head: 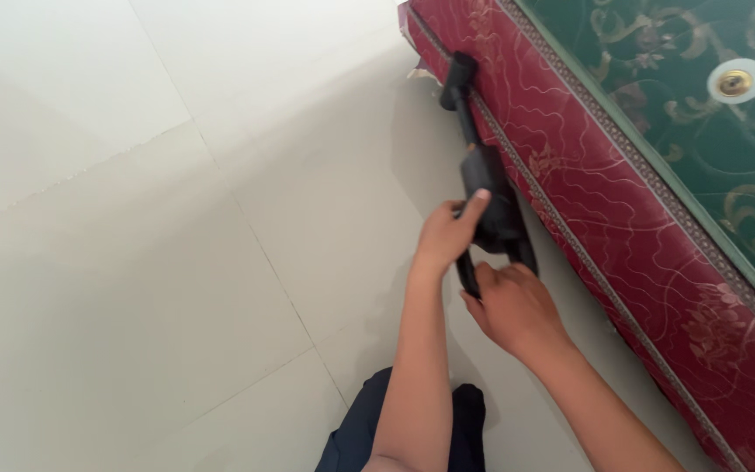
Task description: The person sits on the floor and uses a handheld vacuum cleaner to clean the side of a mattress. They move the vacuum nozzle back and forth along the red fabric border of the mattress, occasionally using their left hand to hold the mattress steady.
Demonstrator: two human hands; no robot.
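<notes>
Vacuum grip, probably hidden under hands

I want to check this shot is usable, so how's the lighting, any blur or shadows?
Head view: soft, even daylight; the pale tiled floor is bright, almost washed out at upper left. Faint shadow falls beside the black handheld vacuum and red mattress side. Left hand and right hand look slightly motion-soft.

1. The floor is laid with large, pale, glossy tiles, thin grout lines crossing it.
2. A mattress lies along the right: dark red quilted side, green patterned top with a round gold-centred button.
3. Soft, even light; faint shadows fall beside the mattress.
</notes>
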